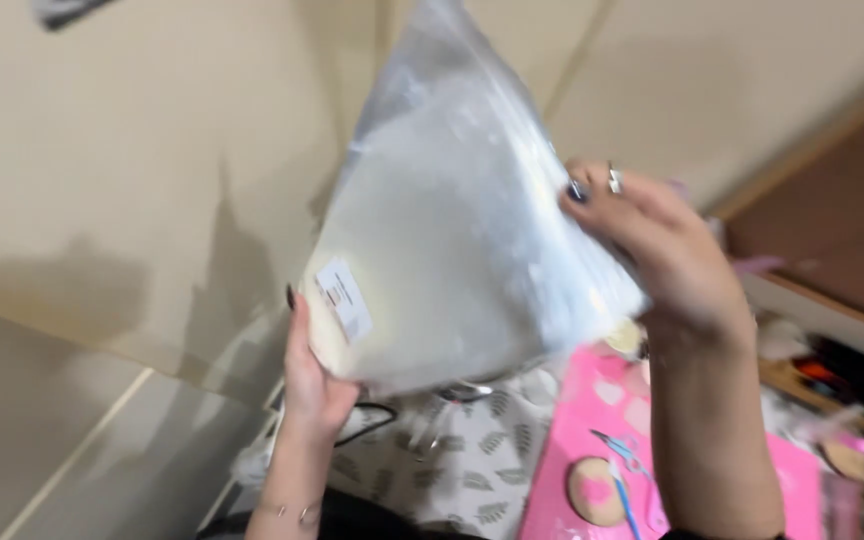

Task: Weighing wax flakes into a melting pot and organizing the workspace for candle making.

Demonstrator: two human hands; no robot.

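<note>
I hold up a clear plastic bag (442, 230) filled with white powder, tilted, with a small white label near its lower left corner. My left hand (314, 375) supports the bag from below at that corner. My right hand (657, 250), with a ring and dark nails, grips the bag's right edge. The bag fills the middle of the head view and hides what lies behind it.
Below is a pink mat (602, 440) with a round tan piece (594, 490) and a blue-handled tool (624, 495) on it. A leaf-patterned white cloth (472, 460) lies to its left. Cluttered small items (842, 375) sit at the right. Beige walls (132, 180) stand behind.
</note>
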